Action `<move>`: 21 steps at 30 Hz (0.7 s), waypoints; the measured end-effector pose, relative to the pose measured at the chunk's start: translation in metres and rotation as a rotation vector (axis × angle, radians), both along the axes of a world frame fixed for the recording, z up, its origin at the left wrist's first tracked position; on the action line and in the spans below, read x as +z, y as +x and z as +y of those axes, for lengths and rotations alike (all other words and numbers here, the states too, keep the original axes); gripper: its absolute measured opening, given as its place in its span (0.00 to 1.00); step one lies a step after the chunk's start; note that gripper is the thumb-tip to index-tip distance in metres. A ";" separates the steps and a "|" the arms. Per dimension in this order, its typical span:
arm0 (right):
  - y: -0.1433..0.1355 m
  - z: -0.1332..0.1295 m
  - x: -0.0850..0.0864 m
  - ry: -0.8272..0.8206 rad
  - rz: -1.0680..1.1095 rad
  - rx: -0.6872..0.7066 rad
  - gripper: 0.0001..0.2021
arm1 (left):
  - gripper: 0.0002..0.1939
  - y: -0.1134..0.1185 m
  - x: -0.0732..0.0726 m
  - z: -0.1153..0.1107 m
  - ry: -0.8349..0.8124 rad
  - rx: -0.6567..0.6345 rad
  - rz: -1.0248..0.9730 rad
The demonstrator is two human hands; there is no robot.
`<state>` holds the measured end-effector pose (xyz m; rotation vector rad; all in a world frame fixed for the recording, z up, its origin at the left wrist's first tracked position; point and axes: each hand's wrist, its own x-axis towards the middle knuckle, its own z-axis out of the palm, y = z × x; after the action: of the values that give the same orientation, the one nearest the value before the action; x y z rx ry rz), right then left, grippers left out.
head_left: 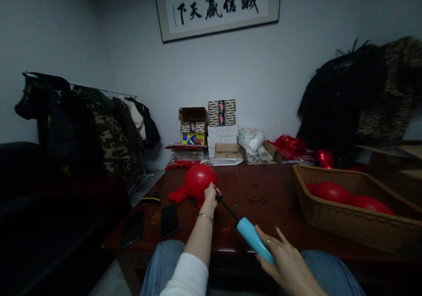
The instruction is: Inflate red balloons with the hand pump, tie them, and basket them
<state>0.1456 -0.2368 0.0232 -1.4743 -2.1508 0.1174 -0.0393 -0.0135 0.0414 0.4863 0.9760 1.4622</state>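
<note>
My left hand (211,193) is closed at the near side of a round, inflated red balloon (200,179), where the black nozzle of a hand pump meets it. The pump's light blue body (254,240) slants down to the right, its black rod drawn out. Against the lower end of the blue body lies my right hand (281,254), palm on it, with the fingers partly spread and a ring on one. Several smaller red balloons (178,194) rest on the table just left of the inflated one.
On the brown table (231,243), a wicker basket (349,225) with red balloons stands at the right. Two dark phones (169,220), yellow rubber bands (156,216) and black loops (257,200) lie about. Boxes (223,140) and a plastic bag (251,139) are at the back.
</note>
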 end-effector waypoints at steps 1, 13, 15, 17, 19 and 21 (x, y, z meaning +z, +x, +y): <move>0.001 -0.002 0.000 0.001 -0.002 -0.002 0.28 | 0.12 0.000 0.001 0.000 0.000 0.003 -0.002; -0.033 0.037 0.028 -0.063 -0.054 -0.086 0.28 | 0.12 0.020 -0.005 -0.011 -0.020 -0.010 -0.008; -0.041 0.048 0.031 -0.066 -0.078 -0.113 0.28 | 0.12 0.024 -0.005 -0.013 -0.023 -0.013 0.005; -0.046 0.054 0.032 -0.072 -0.091 -0.134 0.28 | 0.12 0.026 -0.005 -0.014 -0.022 -0.019 0.019; -0.048 0.056 0.031 -0.079 -0.090 -0.139 0.28 | 0.12 0.026 -0.006 -0.015 -0.023 -0.024 0.024; -0.048 0.052 0.030 -0.083 -0.073 -0.128 0.28 | 0.12 0.026 -0.007 -0.016 -0.026 -0.029 0.022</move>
<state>0.0980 -0.1844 0.0532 -1.6836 -2.1238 0.1097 -0.0131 -0.0290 0.0340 0.4963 1.0006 1.4187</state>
